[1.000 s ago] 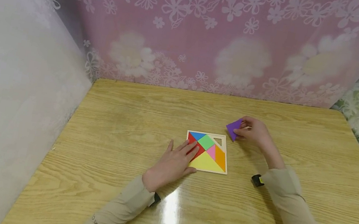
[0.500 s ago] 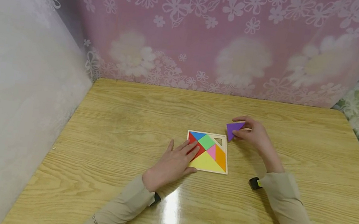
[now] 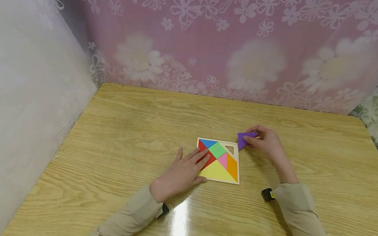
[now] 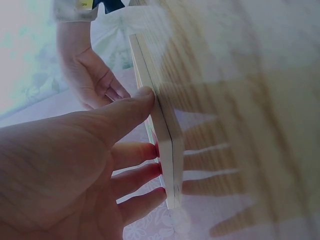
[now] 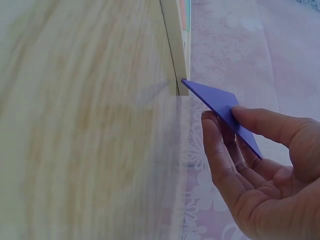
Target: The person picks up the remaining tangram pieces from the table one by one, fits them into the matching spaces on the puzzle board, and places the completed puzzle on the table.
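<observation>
A square tangram tray (image 3: 239,171) lies flat on the table, holding red, blue, green, pink, orange and yellow pieces (image 3: 218,171). Its top right corner has an uncovered triangular gap (image 3: 229,149). My left hand (image 3: 181,173) rests on the tray's left side, fingertips on the red piece (image 3: 210,160), thumb by the near edge (image 4: 159,120). Just off the tray's top right corner, my right hand (image 3: 267,142) pinches a purple triangle (image 3: 242,140) between thumb and fingers. In the right wrist view the purple triangle (image 5: 216,99) is tilted, one tip at the tray's corner.
The wooden table (image 3: 128,125) stretches around the tray on all sides. A pink flowered curtain (image 3: 199,53) hangs along its far edge, and pale cloth (image 3: 12,86) hangs at the left. A black wrist device (image 3: 267,195) sits beneath my right sleeve.
The purple triangle has turned in my right hand and come slightly down and left, closer to the tray's corner. My left hand has stayed in place.
</observation>
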`<act>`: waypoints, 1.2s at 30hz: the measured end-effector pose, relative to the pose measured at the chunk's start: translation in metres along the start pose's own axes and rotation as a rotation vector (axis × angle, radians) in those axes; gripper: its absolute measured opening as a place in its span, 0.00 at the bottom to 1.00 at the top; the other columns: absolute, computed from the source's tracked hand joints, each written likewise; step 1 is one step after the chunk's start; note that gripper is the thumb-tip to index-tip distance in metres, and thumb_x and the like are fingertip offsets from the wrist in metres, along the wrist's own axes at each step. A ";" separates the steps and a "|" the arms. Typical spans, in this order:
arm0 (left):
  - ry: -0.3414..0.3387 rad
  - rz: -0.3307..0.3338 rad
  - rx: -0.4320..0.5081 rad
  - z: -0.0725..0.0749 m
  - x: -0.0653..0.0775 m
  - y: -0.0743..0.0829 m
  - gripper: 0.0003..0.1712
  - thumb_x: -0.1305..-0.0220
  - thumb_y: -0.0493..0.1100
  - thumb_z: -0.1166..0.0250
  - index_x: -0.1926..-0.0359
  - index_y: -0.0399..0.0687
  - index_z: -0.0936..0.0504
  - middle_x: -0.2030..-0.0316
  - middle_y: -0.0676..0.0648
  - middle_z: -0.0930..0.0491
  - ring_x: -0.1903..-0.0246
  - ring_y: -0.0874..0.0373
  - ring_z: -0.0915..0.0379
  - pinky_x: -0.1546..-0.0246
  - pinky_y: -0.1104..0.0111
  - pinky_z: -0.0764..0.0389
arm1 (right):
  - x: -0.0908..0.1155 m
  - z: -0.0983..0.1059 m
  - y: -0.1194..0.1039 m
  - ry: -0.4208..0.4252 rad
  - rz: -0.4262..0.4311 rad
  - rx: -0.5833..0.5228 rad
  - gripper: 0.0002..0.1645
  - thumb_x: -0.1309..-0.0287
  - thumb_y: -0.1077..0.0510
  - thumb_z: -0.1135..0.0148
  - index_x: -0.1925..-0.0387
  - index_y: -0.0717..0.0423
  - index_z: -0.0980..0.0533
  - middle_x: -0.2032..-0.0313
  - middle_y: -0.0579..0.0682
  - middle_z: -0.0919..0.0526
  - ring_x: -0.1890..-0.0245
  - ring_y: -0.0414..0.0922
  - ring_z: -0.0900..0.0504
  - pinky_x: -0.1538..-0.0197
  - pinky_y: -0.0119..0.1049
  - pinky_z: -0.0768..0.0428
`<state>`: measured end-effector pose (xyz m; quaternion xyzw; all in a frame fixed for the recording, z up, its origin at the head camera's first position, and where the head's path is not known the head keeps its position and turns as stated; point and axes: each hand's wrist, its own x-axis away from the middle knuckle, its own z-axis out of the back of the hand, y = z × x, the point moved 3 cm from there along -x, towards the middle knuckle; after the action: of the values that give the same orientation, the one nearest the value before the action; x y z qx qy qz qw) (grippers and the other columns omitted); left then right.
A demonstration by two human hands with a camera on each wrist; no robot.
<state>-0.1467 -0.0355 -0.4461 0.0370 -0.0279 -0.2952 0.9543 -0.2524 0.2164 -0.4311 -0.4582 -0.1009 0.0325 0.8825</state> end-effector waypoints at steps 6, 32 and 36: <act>-0.002 -0.001 0.002 -0.002 -0.001 -0.001 0.39 0.38 0.63 0.47 0.31 0.52 0.43 0.31 0.51 0.46 0.32 0.53 0.50 0.38 0.43 0.49 | 0.002 0.005 0.001 0.064 0.026 0.059 0.20 0.43 0.50 0.39 0.53 0.59 0.26 0.53 0.60 0.24 0.57 0.51 0.24 0.63 0.28 0.26; 0.015 -0.009 -0.026 -0.002 0.000 0.000 0.39 0.38 0.63 0.47 0.31 0.51 0.42 0.31 0.51 0.45 0.32 0.53 0.49 0.38 0.43 0.47 | 0.005 0.003 -0.003 0.016 0.110 -0.094 0.21 0.40 0.58 0.43 0.46 0.60 0.28 0.58 0.65 0.22 0.63 0.54 0.19 0.60 0.43 0.19; 0.015 -0.010 -0.022 -0.001 0.000 0.000 0.39 0.38 0.63 0.47 0.31 0.51 0.42 0.31 0.50 0.45 0.32 0.53 0.49 0.38 0.43 0.47 | 0.005 0.001 -0.005 -0.007 0.103 -0.069 0.21 0.41 0.56 0.41 0.47 0.60 0.28 0.59 0.65 0.19 0.65 0.44 0.19 0.61 0.41 0.19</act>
<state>-0.1462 -0.0352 -0.4475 0.0288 -0.0175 -0.2998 0.9534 -0.2482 0.2149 -0.4254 -0.4928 -0.0814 0.0758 0.8630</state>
